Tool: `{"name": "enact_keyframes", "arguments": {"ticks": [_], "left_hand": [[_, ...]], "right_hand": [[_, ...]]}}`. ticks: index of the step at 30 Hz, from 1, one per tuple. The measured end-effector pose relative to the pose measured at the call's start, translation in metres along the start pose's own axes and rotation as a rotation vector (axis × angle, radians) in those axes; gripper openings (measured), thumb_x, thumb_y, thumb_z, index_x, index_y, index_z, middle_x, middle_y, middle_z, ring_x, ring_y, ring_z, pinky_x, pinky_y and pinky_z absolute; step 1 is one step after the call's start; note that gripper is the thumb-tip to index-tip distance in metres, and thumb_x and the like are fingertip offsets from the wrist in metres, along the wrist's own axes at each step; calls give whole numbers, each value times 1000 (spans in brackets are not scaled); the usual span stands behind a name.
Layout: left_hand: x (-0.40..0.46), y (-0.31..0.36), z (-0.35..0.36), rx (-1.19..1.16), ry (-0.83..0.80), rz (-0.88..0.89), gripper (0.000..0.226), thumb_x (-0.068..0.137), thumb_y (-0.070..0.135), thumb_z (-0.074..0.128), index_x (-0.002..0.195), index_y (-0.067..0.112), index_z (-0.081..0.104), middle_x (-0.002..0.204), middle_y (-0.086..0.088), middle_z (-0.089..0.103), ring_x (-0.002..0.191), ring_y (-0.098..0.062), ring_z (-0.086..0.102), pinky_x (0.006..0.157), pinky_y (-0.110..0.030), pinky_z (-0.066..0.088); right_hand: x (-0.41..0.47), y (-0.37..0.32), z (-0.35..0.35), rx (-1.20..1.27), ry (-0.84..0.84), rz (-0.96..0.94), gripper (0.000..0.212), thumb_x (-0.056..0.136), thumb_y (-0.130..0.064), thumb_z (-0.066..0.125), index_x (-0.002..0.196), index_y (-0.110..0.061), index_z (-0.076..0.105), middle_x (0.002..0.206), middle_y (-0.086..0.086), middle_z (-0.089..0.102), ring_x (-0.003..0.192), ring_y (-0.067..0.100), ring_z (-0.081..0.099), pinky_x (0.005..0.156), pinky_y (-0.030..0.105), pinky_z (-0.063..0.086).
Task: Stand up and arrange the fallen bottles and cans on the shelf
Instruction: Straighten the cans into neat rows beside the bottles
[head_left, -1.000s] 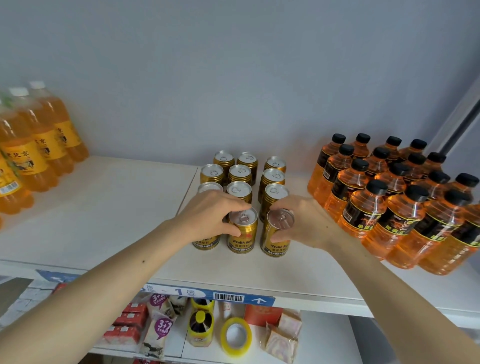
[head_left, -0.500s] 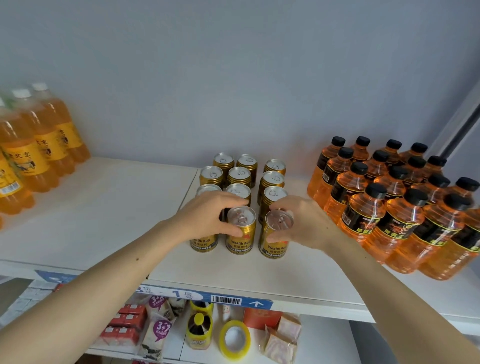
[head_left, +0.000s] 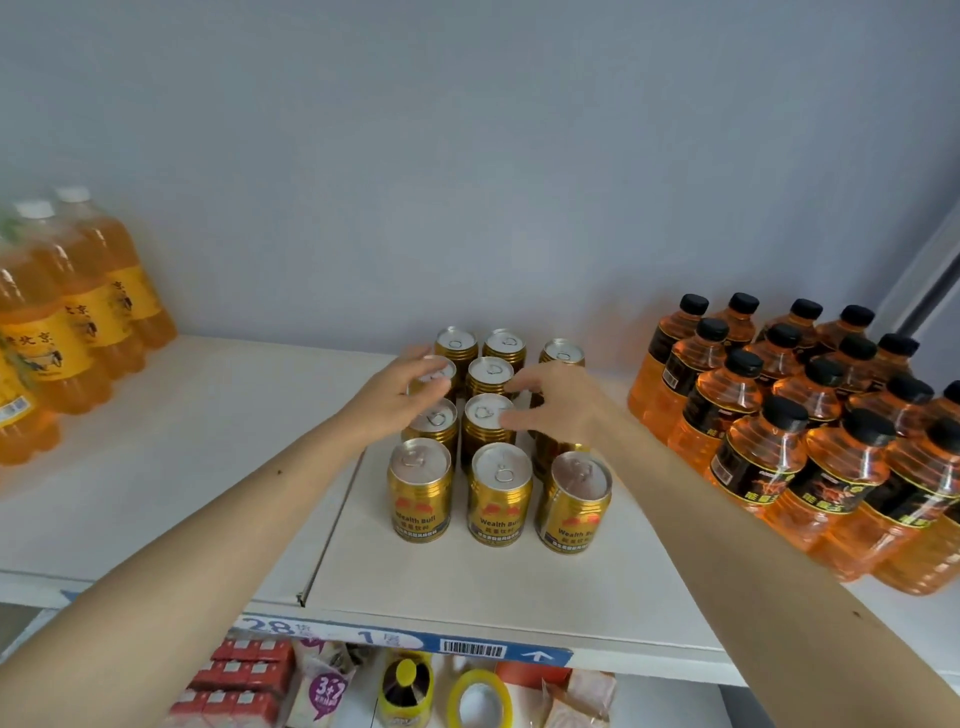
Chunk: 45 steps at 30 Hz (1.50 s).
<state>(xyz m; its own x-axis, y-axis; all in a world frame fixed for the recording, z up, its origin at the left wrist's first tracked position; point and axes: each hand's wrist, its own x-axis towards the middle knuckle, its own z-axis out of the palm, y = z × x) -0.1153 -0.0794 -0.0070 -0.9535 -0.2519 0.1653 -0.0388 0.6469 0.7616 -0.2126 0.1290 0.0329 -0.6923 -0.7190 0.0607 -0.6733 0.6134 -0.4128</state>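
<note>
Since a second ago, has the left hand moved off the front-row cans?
Yes. The left hand has gone back toward the wall: it now touches a can two rows behind the front-left can, which stands free.

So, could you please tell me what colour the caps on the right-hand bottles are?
Black, seen in the head view: the caps top the orange bottles.

1. Shelf (head_left: 156, 483): white, with a blue price strip (head_left: 415, 642) on its front edge.
2. Cans (head_left: 498, 493): gold, upright, three columns; front row of three reads "Wealth Bull".
3. Left hand (head_left: 400, 395): fingers curled over a can in the left column, third row back.
4. Right hand (head_left: 561, 400): fingers resting on middle-column can tops.
5. Black-capped bottles (head_left: 779, 415): amber, upright, clustered to the right.
6. White-capped bottles (head_left: 67, 332): orange, upright, far left.
7. Lower shelf: tape roll (head_left: 478, 699), packets.
</note>
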Motion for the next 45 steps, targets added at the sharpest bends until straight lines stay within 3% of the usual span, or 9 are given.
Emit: {"name": "enact_keyframes", "arguments": {"ticks": [2,4,12,16,20,25,30,37,45], "left_hand": [[12,1,-2,49,-30,49,50,95,42,48,141,24,42,153,6,29,140,-11,25,108,-26,22],[23,1,-6,48,-51,37,51,96,41,46,143,24,39,153,4,30,139,-13,29,106,-26,25],[39,-12,-12,46,-80,-10,50,97,39,45,143,22,39,145,0,44,132,-18,41,105,-33,34],[46,-11,-12,13,-79,-31,49,96,38,48,142,22,41,143,1,47,128,-18,46,106,-35,36],[50,-9,-8,-26,-49,-84,45,94,32,53,137,22,47,136,1,53,123,-19,51,104,-41,41],[50,-15,-6,-186,22,-237,33,86,20,67,119,15,64,110,-4,68,104,-21,61,96,-46,48],[55,-13,-4,-234,81,-326,31,87,14,65,118,11,65,108,-8,68,103,-23,61,97,-47,48],[62,-11,6,-188,80,-338,29,86,17,66,115,12,66,103,-7,69,99,-23,62,94,-45,50],[67,-14,10,-173,64,-357,26,84,23,69,110,18,68,101,-1,68,94,-18,60,83,-35,50]], "right_hand": [[11,-9,2,-13,-38,34,58,74,-53,71,120,-18,64,118,0,67,108,17,61,89,34,50],[18,-17,6,-64,-34,57,61,67,-59,71,109,-15,68,107,2,71,95,18,65,82,39,55],[24,-26,11,-174,20,112,43,62,-50,76,84,-13,76,79,5,73,70,16,66,54,26,52],[22,-20,8,-190,-6,132,45,65,-49,76,88,-11,76,86,7,74,76,19,67,69,33,59],[34,-15,1,-111,50,136,58,64,-64,72,89,-12,75,86,2,74,77,16,67,72,37,59],[72,-14,9,-124,84,135,57,77,-56,68,118,-18,58,115,3,63,105,23,60,80,33,49],[85,-11,24,-180,81,136,48,70,-53,75,97,-16,63,90,2,65,79,17,59,67,30,52],[89,-2,17,-250,72,148,47,66,-54,76,90,-14,68,67,-3,58,61,11,55,55,25,45],[87,-1,14,-299,37,115,49,71,-56,73,92,-12,66,85,3,67,78,19,61,64,28,49]]}}
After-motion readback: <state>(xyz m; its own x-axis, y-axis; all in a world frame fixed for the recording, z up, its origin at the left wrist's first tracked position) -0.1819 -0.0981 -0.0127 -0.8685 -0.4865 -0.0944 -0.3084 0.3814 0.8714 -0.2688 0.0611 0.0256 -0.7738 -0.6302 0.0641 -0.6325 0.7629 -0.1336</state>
